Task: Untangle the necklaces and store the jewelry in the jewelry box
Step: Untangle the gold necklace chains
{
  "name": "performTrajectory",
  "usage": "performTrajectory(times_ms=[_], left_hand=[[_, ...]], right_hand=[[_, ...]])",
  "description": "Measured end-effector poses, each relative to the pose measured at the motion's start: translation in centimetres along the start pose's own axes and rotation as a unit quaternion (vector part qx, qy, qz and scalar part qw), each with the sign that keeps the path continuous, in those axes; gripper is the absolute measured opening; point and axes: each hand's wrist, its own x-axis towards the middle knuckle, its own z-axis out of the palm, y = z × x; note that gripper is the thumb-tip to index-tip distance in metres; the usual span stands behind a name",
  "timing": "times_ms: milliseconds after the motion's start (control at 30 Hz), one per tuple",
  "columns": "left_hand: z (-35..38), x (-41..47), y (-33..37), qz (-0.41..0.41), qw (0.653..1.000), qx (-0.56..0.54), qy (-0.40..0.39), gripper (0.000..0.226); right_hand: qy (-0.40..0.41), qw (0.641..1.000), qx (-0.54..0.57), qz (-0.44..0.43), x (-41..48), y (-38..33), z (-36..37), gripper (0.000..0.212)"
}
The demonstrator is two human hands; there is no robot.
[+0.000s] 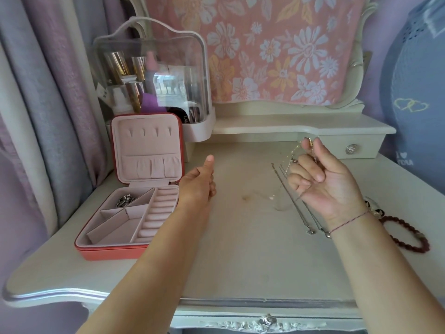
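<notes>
Box [115, 253] sits open, well off to the left of the left fingers, lid propped up. One back compartment has a silver piece [124, 201] in it, and the ring rolls are the part nearest the left knuckles.

Left hand [198, 183]: thumb sticking up, other fingers curled in. Can't tell if they're pinching anything, since nothing shows in them from this angle.

Right hand [325, 182] is raised with the palm facing the camera, thumb and index clamped on the top end of a gold chain [310, 142]. The rest dangles down past the curled fingers. Under those fingers two silver necklaces [291, 198] lie on the table [240, 261], pendants down by the wrist. Can't see whether the gold one is snagged on them. A bead bracelet [407, 237] lies right of the wrist.

My guess is the step here is teasing the gold chain free. Keep the pinch high and let the chain's own weight straighten it. Bring the left fingers across to pin the silver ones flat just below the right fingertips, then lift slowly. Don't yank it, thin links just tighten a knot. Once it hangs clear, lower it coiled into an empty compartment.
</notes>
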Motion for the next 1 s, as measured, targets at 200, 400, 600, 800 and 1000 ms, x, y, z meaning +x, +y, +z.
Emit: performTrajectory(times_ms=[200,400,600,800,1000], left_hand=[[0.3,0.0,-0.1,0.012,1.0,-0.003,-0.018,0.039],[0.7,-0.5,0.0,0.033,0.996,0.028,-0.079,0.026],[1.5,-2.2,-0.1,0.028,0.942,0.082,-0.323,0.049],[1.5,-2.7,-0.1,0.005,0.924,0.106,-0.368,0.022],[1.2,-2.5,0.5,0.022,0.949,0.042,-0.311,0.022]], right_hand=[[-0.012,0.996,-0.064,0.058,-0.1,0.7,0.3,0.025],[-0.071,0.992,-0.075,0.075,-0.2,0.8,0.1,0.018],[-0.121,0.977,-0.137,0.114,0.0,1.3,-0.1,0.03],[-0.048,0.97,-0.21,0.117,-0.1,1.5,0.3,0.027],[-0.012,0.941,-0.328,0.085,-0.3,2.1,0.4,0.02]])
